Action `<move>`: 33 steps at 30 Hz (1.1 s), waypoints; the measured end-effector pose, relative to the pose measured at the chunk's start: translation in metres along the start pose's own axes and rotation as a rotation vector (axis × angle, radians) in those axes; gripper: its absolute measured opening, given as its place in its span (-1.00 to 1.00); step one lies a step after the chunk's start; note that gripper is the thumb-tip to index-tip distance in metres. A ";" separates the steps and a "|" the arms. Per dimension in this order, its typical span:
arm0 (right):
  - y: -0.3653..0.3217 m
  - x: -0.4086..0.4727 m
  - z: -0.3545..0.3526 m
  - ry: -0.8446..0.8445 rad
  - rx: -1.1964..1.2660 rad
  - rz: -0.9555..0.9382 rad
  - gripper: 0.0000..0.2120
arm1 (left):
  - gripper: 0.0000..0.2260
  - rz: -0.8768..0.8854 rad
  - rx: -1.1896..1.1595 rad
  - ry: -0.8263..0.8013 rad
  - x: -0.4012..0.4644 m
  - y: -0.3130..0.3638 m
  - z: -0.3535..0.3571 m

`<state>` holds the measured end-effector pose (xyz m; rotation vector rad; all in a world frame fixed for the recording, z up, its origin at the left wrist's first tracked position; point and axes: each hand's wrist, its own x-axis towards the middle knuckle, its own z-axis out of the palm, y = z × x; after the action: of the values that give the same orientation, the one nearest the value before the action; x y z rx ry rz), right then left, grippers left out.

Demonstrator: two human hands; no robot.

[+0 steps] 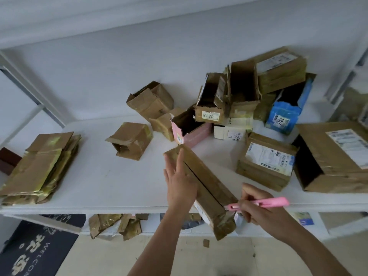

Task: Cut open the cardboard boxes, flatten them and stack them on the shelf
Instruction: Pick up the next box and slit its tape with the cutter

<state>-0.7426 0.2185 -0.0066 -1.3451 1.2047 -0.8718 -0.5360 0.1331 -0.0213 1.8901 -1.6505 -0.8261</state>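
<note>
long box [207, 188], diagonal, overhanging shelf [111, 188]

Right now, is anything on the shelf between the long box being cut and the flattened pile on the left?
Nothing visible blocks it. The long box lies at the front edge, the flattened pile far left, with bare shelf between. One small open box sits further back, off the direct line.

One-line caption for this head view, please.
Left hand steadies a long brown cardboard box while right hand runs a pink utility knife along its seam.
</note>
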 end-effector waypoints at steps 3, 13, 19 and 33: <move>0.009 0.000 -0.002 0.085 0.120 0.007 -0.75 | -0.47 0.275 0.527 -0.052 0.003 -0.010 0.000; 0.017 0.019 0.008 0.625 0.665 0.101 -0.69 | -0.55 0.148 0.672 -0.101 0.010 0.004 -0.013; 0.016 0.028 -0.017 0.742 0.951 0.000 -0.79 | -0.31 0.155 0.881 -0.204 0.009 0.006 -0.024; 0.007 0.028 0.008 0.870 0.862 -0.059 -0.79 | -0.52 0.414 0.883 0.033 0.025 -0.019 -0.016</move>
<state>-0.7303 0.1935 -0.0178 -0.2701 1.1610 -1.8531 -0.5093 0.1108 -0.0271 1.8974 -2.5134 0.1555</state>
